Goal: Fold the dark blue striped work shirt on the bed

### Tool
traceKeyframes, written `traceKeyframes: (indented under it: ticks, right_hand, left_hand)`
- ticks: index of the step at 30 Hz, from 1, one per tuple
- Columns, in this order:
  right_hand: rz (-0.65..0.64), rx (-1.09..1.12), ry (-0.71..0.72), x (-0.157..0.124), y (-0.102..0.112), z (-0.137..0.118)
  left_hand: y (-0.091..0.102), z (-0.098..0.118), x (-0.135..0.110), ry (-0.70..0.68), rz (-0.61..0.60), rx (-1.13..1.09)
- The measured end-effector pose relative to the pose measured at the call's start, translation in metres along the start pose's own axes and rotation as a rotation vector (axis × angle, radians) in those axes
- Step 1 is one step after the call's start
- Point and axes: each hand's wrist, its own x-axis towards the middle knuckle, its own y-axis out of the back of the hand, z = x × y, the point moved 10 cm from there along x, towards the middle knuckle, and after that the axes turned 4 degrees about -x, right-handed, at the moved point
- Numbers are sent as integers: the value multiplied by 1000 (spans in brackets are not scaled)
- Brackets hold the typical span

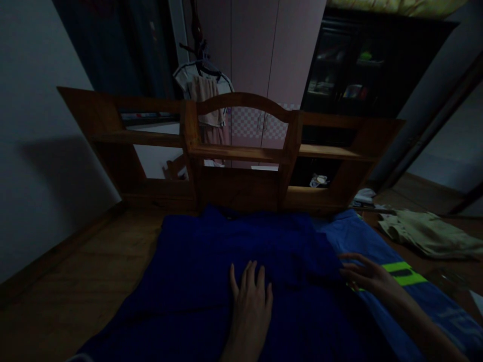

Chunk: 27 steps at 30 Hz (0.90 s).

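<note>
Blue garment (211, 261) flat, collar toward headboard (241, 151); left hand (251, 296), right hand (368, 276) apart, fingers spread, pressing it.

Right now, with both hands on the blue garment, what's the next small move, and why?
Probably sweep the right hand outward along the sleeve with the yellow stripe, while the left hand presses flat on the blue garment. The body looks smooth; the sleeve lies out sideways.

A bare wooden bed platform (94, 261) carries everything, its carved wooden headboard with open shelves (241, 151) standing at the far end. A dark blue garment (211, 261) lies spread flat just below that headboard, a neon-yellow stripe (405, 274) on its lighter blue sleeve. An olive-green crumpled garment (430, 234) lies right of the headboard's foot.
</note>
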Motion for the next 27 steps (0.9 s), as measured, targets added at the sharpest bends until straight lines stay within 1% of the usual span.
traceKeyframes:
  ticks: [3, 7, 12, 14, 16, 20, 22, 25, 26, 27]
  right_hand:
    - [36, -68, -23, 2, 2, 1]
    - [86, -243, 1, 2, 2, -14]
    - [57, -450, -13, 0, -10, -23]
    - [64, -535, 56, 2, -14, -30]
    - [78, -615, 163, 4, -17, -40]
    - [111, -639, 312, 6, -16, -61]
    - [211, -665, 436, 1, -13, -81]
    - [429, -751, 638, -17, -10, -107]
    - [466, -766, 675, -22, -12, -111]
    - [470, -768, 695, -24, -15, -112]
  left_hand:
    - [0, 1, 0, -4, -4, 8]
    - [1, 1, 1, -5, -1, 17]
    - [-1, 1, 2, 1, -13, 26]
    - [-2, 1, 2, 1, -21, 25]
    - [-2, 1, 2, 1, -20, 27]
    - [-4, 1, 2, -3, -22, 34]
    - [-5, 0, 2, 0, -23, 32]
    - [-7, -1, 2, 2, -11, 31]
    - [-7, -1, 1, -1, -2, 34]
    - [-6, -1, 1, -3, 8, 38]
